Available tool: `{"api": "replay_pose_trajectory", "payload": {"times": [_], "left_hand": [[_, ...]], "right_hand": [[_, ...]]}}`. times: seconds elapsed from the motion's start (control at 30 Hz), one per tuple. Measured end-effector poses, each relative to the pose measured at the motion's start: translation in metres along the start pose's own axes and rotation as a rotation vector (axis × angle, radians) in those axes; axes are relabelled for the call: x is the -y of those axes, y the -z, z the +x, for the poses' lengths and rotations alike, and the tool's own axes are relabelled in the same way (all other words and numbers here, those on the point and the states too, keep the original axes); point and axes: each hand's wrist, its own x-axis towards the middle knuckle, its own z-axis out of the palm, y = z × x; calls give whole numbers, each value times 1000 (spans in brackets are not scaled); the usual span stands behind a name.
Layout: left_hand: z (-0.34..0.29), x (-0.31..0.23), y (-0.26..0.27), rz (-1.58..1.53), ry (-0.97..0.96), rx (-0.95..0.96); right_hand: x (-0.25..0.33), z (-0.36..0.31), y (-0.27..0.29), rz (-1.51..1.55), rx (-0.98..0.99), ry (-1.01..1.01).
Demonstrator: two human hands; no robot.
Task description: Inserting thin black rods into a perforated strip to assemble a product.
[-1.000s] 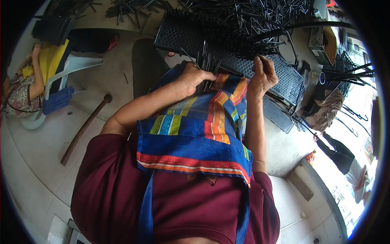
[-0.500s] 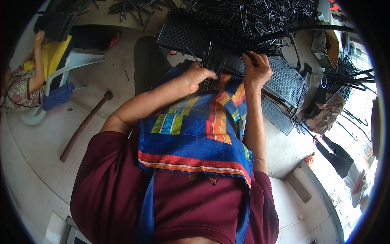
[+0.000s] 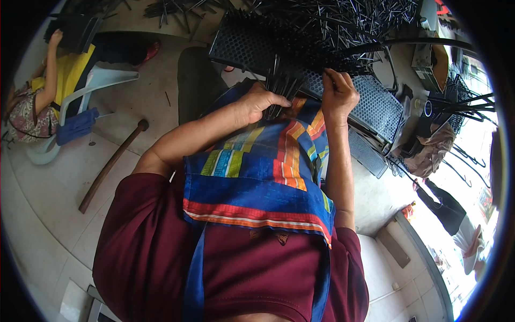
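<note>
A bundle of thin black rods [image 3: 280, 88] is held in my left hand [image 3: 261, 102], its thumb across them, above the patterned blue apron [image 3: 241, 182] over my lap. Closed in a pinch, my right hand [image 3: 340, 96] is at the near edge of a dark panel pierced with rows of small holes [image 3: 375, 104]. Anything between its fingertips is too small to make out. Many black rods [image 3: 306, 45] stand packed in the panel's far left part, like bristles.
Loose black rods [image 3: 354, 19] lie heaped beyond the panel. A cardboard box [image 3: 432, 64] and bent black hooks [image 3: 466, 161] are at the right. On the floor at left lies a wooden-handled hammer [image 3: 112, 166]. Another person [image 3: 40, 110] works beside a white plastic chair [image 3: 102, 80].
The rods in my left hand have fanned out a little. My right hand has shifted very slightly and stays pinched. The other person's raised hand has moved slightly up and right.
</note>
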Motion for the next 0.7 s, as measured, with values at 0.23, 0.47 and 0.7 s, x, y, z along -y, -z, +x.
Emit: {"api": "replay_pose_trajectory", "payload": {"times": [0.23,0.47,0.7], "left_hand": [[-13,-4,-11,-70,-76,65],[-18,-10,-15,16,-109,129],[-16,-6,-12,74,-118,130]], "right_hand": [[18,-13,5,496,398,-489],[8,-34,-4,1029,482,-800],[10,-36,-7,1043,499,-842]]}}
